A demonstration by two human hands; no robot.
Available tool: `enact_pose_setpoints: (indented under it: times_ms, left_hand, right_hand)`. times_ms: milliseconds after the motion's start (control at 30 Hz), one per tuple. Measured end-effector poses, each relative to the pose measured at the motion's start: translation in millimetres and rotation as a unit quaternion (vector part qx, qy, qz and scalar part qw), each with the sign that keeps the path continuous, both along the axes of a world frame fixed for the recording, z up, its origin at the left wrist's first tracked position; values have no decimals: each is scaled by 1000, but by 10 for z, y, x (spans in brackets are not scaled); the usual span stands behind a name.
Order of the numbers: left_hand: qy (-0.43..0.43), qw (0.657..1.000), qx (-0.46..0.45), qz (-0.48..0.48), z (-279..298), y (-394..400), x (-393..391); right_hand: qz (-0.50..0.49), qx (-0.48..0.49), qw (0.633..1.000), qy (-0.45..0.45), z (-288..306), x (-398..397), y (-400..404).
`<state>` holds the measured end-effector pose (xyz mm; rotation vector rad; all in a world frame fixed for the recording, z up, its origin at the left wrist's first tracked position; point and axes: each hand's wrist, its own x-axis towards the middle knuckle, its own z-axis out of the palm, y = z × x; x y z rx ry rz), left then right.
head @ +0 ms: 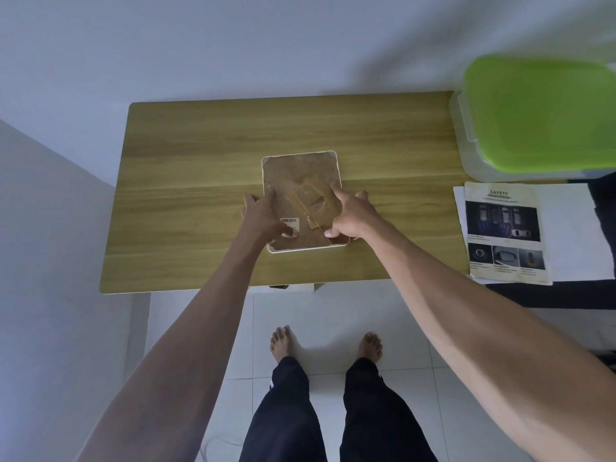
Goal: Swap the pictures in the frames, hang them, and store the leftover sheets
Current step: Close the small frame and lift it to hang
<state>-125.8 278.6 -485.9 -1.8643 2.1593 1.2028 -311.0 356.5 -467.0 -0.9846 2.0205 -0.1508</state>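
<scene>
Both hands are laid on the back of a white-rimmed picture frame with a brown fibreboard backing [301, 181], which lies face down near the middle of the rectangular light-wood desk [200, 155], closer to its near edge than to its far edge. At the frame's left edge the left hand [263, 216] is placed with its fingers spread: the fingertips are pressed against the backing near the left rim, and the thumb is set beside a small white barcode label [289, 221] stuck on the lower part of the board. A folded brown stand [310, 200] is seen flat on the backing between the two hands. At the frame's right edge the right hand [350, 216] is held with its index finger stretched out to the backing near the right rim and its thumb pressed down towards the near right corner; nothing is pinched by either hand. Past the desk's right edge, a printed sheet headed "SAFETY" with car photographs [505, 231] is laid on plain white sheets [566, 235] on a dark surface. Beyond them a clear plastic storage box with a lime-green lid [540, 115] is placed just beside the desk's far right corner.
</scene>
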Motion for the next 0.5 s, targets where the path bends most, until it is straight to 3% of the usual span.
enact_pose_setpoints:
  times_ms: [200, 500]
  left_hand:
    - [-39, 998, -6, -44, -38, 4, -4]
    - [71, 994, 33, 80, 74, 166, 29]
  right_hand:
    - [6, -25, 999, 28, -24, 52, 21]
    - [-75, -83, 994, -3, -120, 128, 149]
